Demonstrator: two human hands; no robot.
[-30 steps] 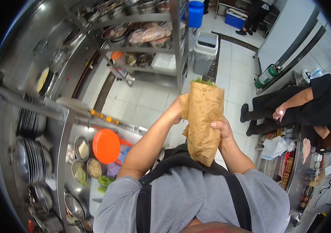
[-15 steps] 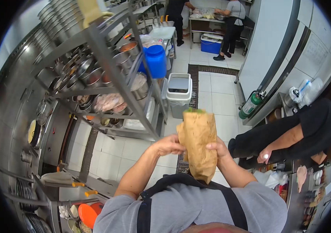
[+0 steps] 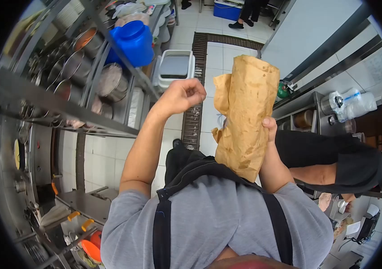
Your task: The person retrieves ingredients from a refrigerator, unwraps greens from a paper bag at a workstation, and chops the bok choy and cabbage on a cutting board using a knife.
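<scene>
A crumpled brown paper bag (image 3: 251, 112) stands tall and slightly tilted in front of my chest, its side torn or folded into loose flaps. My right hand (image 3: 269, 127) grips it from the right, thumb pressed on the paper; the other fingers are behind it. My left hand (image 3: 183, 96) is raised left of the bag, apart from it. Its fingers are curled together, and whatever they may pinch is hidden. The bag's contents cannot be seen.
On the left is a metal rack (image 3: 65, 103) with pots and a blue plastic container (image 3: 132, 42). Ahead are a white bin (image 3: 176, 67) and floor grating (image 3: 195, 110). To the right, a co-worker's dark-clothed body (image 3: 321, 152) stands close, near a counter with plastic bags (image 3: 357, 102).
My left hand has come away from the bag, moving up and left. The bag's top now leans right, and the green bit at its top no longer shows. My view has tilted downward.
</scene>
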